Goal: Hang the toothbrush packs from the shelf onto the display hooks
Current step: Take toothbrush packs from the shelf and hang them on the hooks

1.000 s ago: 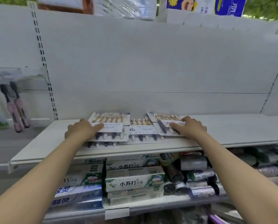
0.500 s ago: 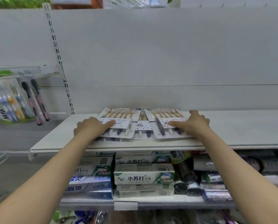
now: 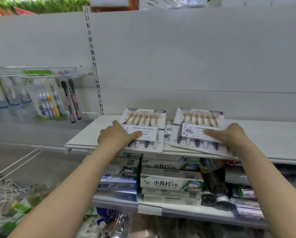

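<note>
Toothbrush packs: two flat blister packs are laid side by side at the front edge of the shelf [image 3: 272, 140], with a third pack [image 3: 168, 127] partly seen between and beneath them.
Shelf: a white board is fixed against a pale back panel [image 3: 178, 54]; the front edges of both upper packs are seen to overhang its lip.
Back panel: a slotted upright [image 3: 93, 55] is set along its left border.
Toothpaste boxes [image 3: 171, 182]: stacked on the lower shelf, directly beneath the packs.
Hanging toothbrushes [image 3: 48, 98]: other packs are hung from the display hooks [image 3: 32, 75] to the left of the upright, well apart from the shelf packs.
Left pack [image 3: 143, 129]: laid flat, its printed card turned upward, brush heads pointed toward the back panel.
Right pack [image 3: 198, 129]: tilted slightly, its near right corner pushed past the shelf lip.
Left hand [image 3: 115, 136]: pressed on the left pack's near left side, thumb laid across the card; the fingers are hidden beneath or behind, so a closed grip cannot be told.
Right hand [image 3: 229, 136]: laid on the right pack's near right side, thumb stretched over the card; a full grip cannot be told.
</note>
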